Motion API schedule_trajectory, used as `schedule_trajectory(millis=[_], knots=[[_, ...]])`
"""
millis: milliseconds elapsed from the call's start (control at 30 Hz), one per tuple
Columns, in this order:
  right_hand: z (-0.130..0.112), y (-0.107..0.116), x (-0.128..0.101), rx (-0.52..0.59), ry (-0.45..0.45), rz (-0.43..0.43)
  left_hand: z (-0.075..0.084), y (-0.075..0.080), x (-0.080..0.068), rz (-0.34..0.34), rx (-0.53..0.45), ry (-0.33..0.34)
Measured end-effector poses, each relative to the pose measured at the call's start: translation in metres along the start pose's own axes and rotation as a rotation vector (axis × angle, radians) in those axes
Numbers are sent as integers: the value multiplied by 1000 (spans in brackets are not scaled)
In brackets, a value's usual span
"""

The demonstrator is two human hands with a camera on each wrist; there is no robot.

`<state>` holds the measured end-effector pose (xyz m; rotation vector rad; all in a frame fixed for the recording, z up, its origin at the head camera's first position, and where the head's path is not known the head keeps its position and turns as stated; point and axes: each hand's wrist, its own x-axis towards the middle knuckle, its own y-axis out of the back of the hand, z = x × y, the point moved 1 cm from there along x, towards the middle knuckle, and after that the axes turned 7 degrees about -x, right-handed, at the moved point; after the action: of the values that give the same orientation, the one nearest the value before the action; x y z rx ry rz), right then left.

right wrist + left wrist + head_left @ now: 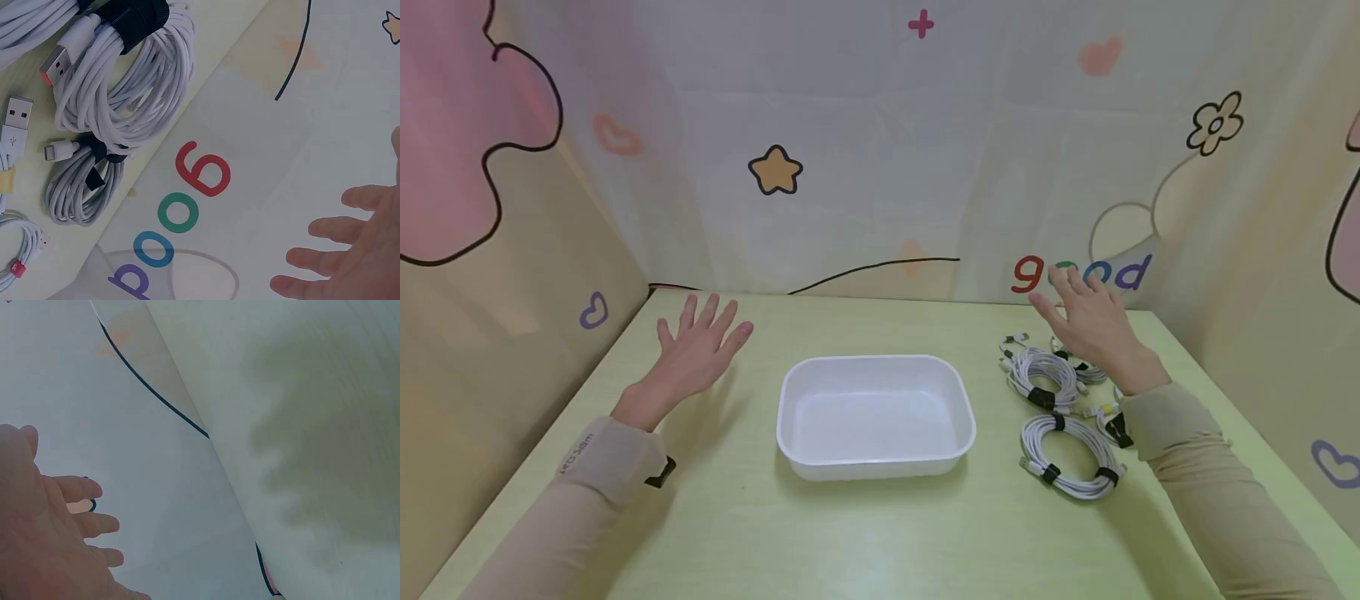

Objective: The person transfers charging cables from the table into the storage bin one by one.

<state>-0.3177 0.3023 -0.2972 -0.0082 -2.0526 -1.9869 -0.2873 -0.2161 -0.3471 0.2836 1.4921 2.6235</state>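
My left hand [696, 350] is held above the table's left side, fingers spread and holding nothing. Its palm side [44, 531] shows at the lower left of the left wrist view. Over the back right, my right hand [1093, 321] hovers with straight fingers, nearest to several coiled white cables. A large coil [1071, 458] with black straps lies in front; another bundle [1043, 377] sits behind it. In the right wrist view, USB plugs [17, 115] and a smaller coil [84, 184] show. Between the hands stands a white plastic bin [876, 417] with nothing inside.
The light-green table [865, 542] ends at a printed cloth backdrop [865, 150] with a star, hearts and the word "good" [178, 212]. Cloth also hangs along the left and right sides.
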Motion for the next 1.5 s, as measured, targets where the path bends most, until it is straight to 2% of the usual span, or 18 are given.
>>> schedule_trajectory(millis=[200, 267, 367, 433, 533, 667, 767, 867, 1100, 1300, 1500], knots=[[2, 1, 0, 3, -3, -3, 0, -1, 1, 5, 2, -10], [2, 2, -1, 2, -6, -8, 1, -1, 2, 14, 6, -33], [2, 3, -2, 3, -10, -14, 3, -3, 4, 17, -46, -66], [2, 3, -2, 0, -12, -18, 4, -5, 5, -4, -116, -74], [2, 4, -3, -6, -11, -24, 8, -10, 5, -127, -360, 5], [2, 4, -4, -12, -6, -25, 18, -19, 3, -332, -693, 204], [2, 4, -5, -8, -1, -25, 26, -28, 0, -448, -822, 274], [2, 3, -4, -6, 10, -36, 29, -37, -3, -503, -898, 311], [5, 0, 0, -22, 6, -75, 28, -49, -1, -465, -1015, 377], [6, -5, 0, -4, -5, -149, 25, -52, 1, -440, -1085, 375], [16, -13, -5, -14, 19, -192, 23, -52, 2, -436, -1098, 373]])
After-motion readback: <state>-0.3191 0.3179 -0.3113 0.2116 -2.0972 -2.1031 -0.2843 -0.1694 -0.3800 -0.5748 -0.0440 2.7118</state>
